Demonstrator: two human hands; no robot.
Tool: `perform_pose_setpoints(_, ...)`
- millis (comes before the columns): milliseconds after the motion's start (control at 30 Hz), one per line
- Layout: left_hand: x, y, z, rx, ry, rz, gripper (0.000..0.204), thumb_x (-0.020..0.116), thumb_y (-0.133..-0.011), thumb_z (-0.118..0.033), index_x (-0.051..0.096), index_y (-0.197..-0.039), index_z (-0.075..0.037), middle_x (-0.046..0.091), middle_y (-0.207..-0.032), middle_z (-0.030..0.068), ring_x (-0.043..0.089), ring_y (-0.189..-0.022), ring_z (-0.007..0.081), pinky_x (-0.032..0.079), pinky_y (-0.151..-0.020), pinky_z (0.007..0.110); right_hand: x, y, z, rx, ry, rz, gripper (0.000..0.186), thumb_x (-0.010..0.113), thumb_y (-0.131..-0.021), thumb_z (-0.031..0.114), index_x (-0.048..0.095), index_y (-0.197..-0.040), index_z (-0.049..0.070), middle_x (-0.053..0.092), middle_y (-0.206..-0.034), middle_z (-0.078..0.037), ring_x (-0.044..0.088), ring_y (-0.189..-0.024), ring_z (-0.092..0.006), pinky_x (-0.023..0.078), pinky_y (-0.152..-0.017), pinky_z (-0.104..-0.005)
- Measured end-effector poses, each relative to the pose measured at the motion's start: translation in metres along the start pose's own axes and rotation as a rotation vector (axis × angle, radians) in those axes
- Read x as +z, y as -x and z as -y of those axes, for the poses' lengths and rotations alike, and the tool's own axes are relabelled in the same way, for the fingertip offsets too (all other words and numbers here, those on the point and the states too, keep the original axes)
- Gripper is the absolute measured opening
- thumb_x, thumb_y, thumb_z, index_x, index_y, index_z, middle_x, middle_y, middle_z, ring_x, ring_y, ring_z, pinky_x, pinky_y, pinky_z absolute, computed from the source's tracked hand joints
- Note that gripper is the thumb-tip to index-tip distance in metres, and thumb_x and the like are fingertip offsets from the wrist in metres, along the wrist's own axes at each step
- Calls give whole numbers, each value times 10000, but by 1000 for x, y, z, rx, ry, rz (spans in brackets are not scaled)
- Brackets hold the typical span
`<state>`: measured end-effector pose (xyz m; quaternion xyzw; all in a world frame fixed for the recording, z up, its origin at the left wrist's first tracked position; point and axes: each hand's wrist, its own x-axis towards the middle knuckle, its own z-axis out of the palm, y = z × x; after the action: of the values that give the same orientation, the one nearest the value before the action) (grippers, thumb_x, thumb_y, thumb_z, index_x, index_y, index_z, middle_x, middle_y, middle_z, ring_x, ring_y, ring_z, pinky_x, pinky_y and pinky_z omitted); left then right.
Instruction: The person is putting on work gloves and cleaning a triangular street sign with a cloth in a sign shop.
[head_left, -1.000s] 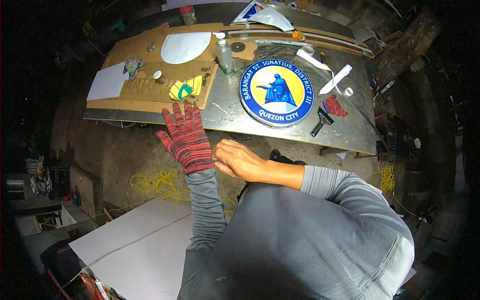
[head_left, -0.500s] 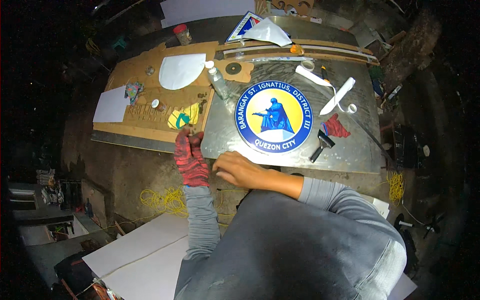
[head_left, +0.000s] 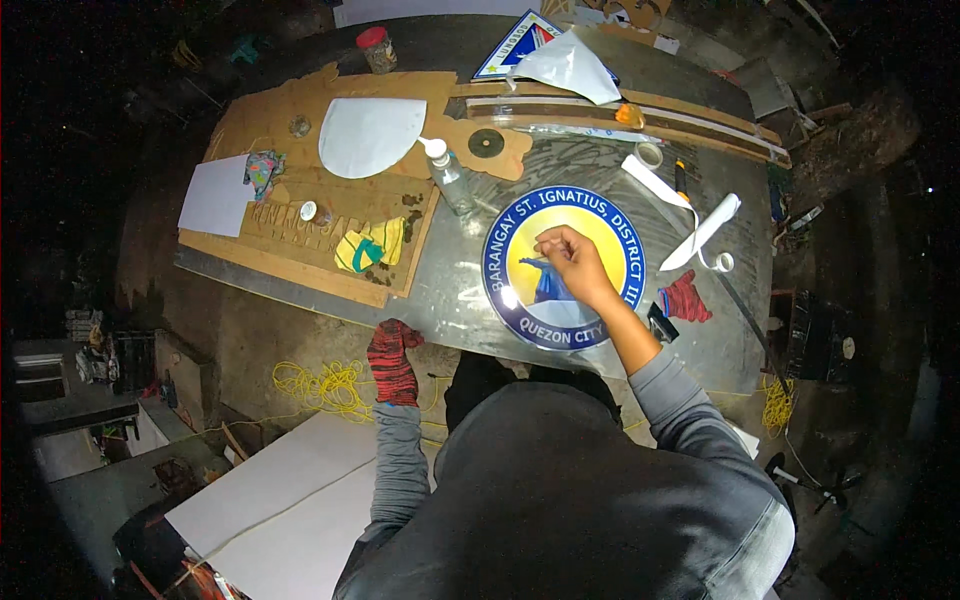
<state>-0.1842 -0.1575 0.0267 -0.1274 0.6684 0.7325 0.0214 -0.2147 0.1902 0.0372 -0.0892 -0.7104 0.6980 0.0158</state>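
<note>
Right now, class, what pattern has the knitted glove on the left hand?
The knitted glove is striped red and black, clearest in the head view.

- One round sign (head_left: 548,288) under the person's right hand (head_left: 575,262)
- Two red-black gloves (head_left: 687,298): one on the left hand (head_left: 392,365), one right of the right hand
- One pump bottle (head_left: 455,185) left of the right hand
- Two cloths (head_left: 370,245) beyond the left hand
- One red-lidded jar (head_left: 378,52) beyond both
</note>
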Motion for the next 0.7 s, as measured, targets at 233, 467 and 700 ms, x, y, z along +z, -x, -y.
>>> perform_pose_setpoints(233,-36,-126,-1,-324,-34,177,290,542,-947,-302,617,-968,-22,646,-771,89,629,-664,203,519,-638,336,20,-109,-5,55,-42,-168,141,520,-935,-12,598,-1050,-36,671,-919,-70,626,-861,-116,493,-816,-246)
perform_pose_setpoints(467,-26,-283,-49,19,-388,234,436,447,-982,-385,628,-1144,-22,678,-949,143,649,-847,233,517,-814,386,29,-204,-4,110,-150,-311,151,538,-962,78,609,-1057,-16,675,-914,-58,611,-805,-109,485,-764,-235)
perform_pose_setpoints(700,57,-379,-70,-217,25,497,574,561,-941,-411,441,-1349,-26,542,-1256,204,587,-1085,282,528,-903,400,-25,-310,-32,279,-445,-490,151,533,-968,142,611,-1067,59,685,-955,-46,630,-778,-116,511,-710,-245)
